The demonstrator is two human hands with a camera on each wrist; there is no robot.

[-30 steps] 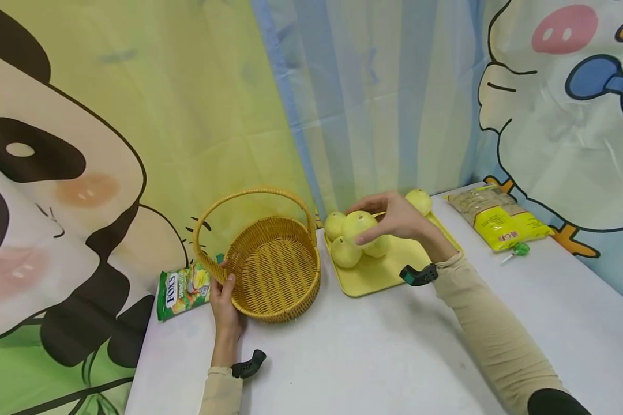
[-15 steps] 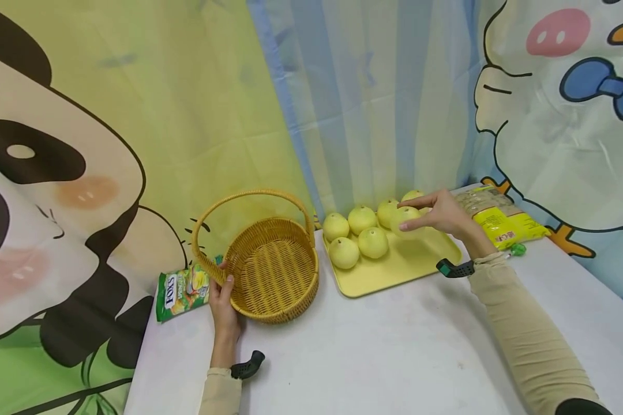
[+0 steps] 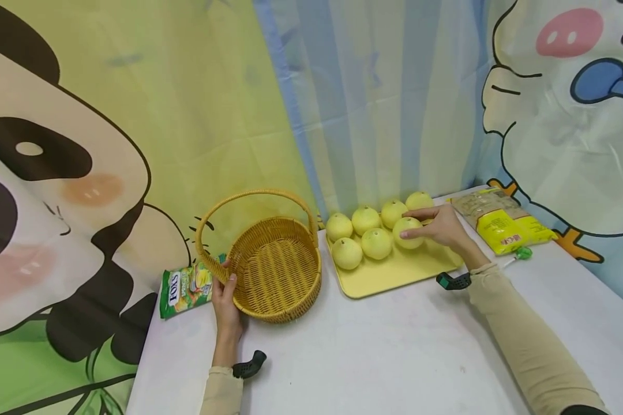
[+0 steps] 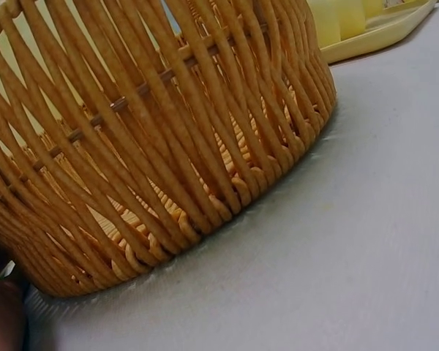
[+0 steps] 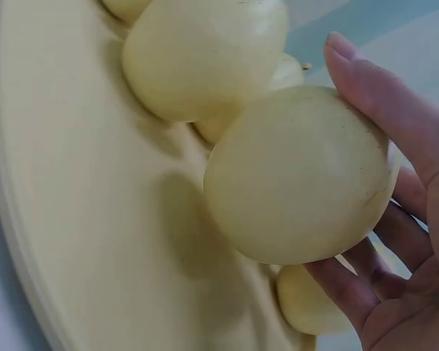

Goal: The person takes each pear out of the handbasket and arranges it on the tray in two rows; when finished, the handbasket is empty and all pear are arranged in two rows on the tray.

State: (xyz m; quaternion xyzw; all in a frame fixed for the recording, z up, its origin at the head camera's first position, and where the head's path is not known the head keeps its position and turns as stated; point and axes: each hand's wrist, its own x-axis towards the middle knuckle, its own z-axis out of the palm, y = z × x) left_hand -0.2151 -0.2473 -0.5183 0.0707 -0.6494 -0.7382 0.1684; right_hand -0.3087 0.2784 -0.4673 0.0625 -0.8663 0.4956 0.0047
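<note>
My left hand grips the left side of a round yellow wicker basket at the foot of its arched handle, thumb over the rim. In the left wrist view the woven wall of the basket fills most of the picture. My right hand holds a round pale-yellow pear between thumb and fingers, close over the right part of a yellow tray. The right wrist view shows the held pear with its shadow on the tray. Several more pears sit grouped on the tray's left and back.
A green candy bag lies behind the left hand, left of the basket. Right of the tray lie a yellow-and-clear bag and a green lollipop. Printed curtains stand right behind the white table.
My right hand has moved right with the pear, from over the left group of pears, then lowered it closer to the tray. The left hand and basket have stayed put.
</note>
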